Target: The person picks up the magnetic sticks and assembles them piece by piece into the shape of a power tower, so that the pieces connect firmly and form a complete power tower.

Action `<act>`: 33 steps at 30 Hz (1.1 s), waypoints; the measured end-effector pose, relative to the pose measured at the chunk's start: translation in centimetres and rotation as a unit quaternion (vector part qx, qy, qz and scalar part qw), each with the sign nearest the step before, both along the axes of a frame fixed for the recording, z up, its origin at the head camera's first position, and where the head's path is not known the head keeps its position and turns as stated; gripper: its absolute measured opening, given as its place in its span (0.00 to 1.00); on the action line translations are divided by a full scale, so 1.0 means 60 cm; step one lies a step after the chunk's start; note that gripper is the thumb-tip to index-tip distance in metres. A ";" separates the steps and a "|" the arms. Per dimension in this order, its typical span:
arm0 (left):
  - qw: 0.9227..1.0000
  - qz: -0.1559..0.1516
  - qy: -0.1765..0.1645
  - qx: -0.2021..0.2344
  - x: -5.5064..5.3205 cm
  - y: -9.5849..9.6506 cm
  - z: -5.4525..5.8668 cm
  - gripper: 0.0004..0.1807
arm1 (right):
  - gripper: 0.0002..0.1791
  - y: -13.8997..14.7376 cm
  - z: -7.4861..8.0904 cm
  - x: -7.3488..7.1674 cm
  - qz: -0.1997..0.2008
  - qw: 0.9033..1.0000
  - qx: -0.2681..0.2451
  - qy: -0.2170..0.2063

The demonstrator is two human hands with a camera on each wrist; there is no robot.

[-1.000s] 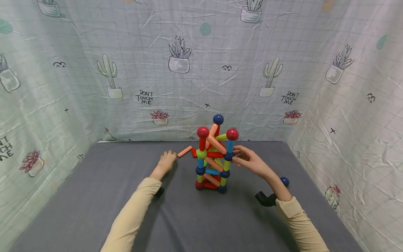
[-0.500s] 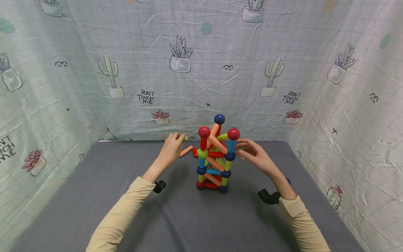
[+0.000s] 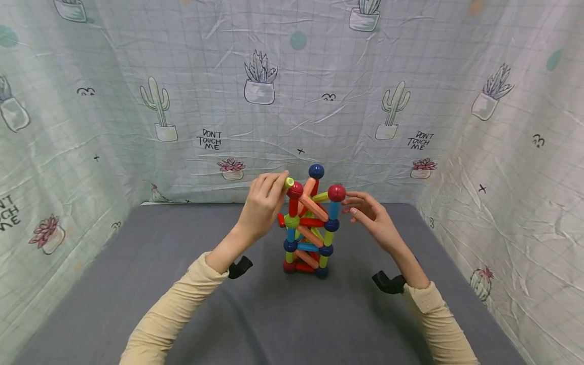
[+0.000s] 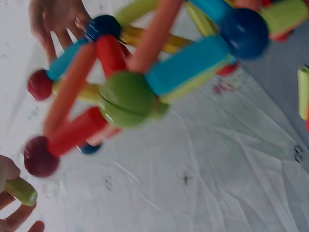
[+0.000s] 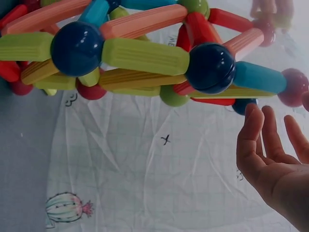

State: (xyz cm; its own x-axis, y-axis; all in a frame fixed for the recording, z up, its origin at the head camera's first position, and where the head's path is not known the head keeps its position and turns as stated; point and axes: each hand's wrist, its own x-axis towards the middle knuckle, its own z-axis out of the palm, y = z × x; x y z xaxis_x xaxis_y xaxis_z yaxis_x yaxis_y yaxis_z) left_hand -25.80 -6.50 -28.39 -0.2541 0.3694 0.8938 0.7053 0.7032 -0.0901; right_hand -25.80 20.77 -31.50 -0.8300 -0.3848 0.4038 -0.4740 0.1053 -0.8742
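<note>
A tower of magnetic rods and balls stands upright on the grey table in the head view. My left hand pinches a yellow-green magnetic rod beside the red ball at the tower's top left. In the left wrist view, that rod pokes out from the fingers, with a gap between it and the red ball. On the other side, my right hand is held with loosely bent fingers near the top-right red ball. It holds nothing, and whether a fingertip touches the tower is unclear.
A red piece shows just left of the tower. Another yellow-green rod lies on the table in the left wrist view. Black wrist mounts hang below both wrists. A patterned cloth closes off the back and sides.
My left hand has picked up the yellow-green rod from the table and carried it up and right to the tower's top. The right hand has drawn off the tower's side and risen slightly.
</note>
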 end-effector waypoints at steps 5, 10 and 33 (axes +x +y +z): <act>0.995 -0.097 -0.008 0.011 0.005 0.027 0.009 0.21 | 0.22 -0.007 0.009 0.004 -0.014 1.000 -0.014 0.004; 0.989 -0.143 -0.036 0.006 0.000 0.040 0.010 0.22 | 0.21 -0.013 0.014 0.004 -0.006 1.000 -0.027 0.011; 0.960 0.193 0.092 -0.181 0.003 0.090 -0.005 0.17 | 0.23 -0.026 0.016 0.000 -0.008 0.998 -0.031 0.046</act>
State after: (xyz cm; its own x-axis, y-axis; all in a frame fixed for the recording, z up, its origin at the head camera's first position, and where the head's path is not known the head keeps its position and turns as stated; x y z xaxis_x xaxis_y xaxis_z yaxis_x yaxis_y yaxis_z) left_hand -25.60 -1.10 -28.71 -0.2854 0.5746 0.7670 0.3465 0.8080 -0.4764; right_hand -25.81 19.19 -30.53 -0.7942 -0.3446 0.5005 -0.5509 0.0607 -0.8324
